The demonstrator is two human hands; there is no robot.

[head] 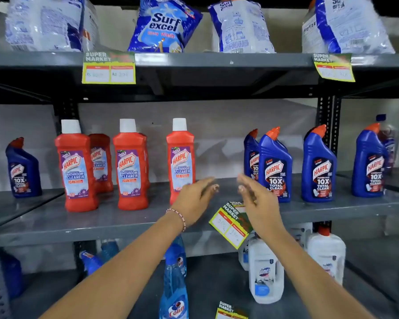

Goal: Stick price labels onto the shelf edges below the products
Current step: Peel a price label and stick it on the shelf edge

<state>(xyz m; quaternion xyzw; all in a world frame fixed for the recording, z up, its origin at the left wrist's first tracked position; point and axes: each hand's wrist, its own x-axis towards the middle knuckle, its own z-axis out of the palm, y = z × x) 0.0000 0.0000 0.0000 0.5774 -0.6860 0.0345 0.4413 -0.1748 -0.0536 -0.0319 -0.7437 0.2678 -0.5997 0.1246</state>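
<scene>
Above the front part of the middle shelf (106, 223) the two hands reach forward, palms turned toward each other, with a gap between them. The left hand (195, 200) has its fingers spread loosely and holds nothing; a beaded bracelet (179, 217) sits on its wrist. The right hand (257, 203) is also open with fingers extended, and it holds nothing I can see. Just below and between the hands a price label (230, 223) hangs tilted at the shelf edge; whether it is stuck there I cannot tell.

To the left of the hands stand red bathroom cleaner bottles (130, 166) with white caps, all closed and upright. To the right stand blue toilet cleaner bottles (275, 166) with orange angled caps, and one more blue bottle (23, 168) stands far left.

On the top shelf are detergent bags (162, 25), sealed, and two labels (108, 67) are fixed on its edge. On the lower shelf stand a blue spray bottle (174, 282) with blue liquid inside, white jugs (265, 271), and another label (230, 311) at the bottom of the view
</scene>
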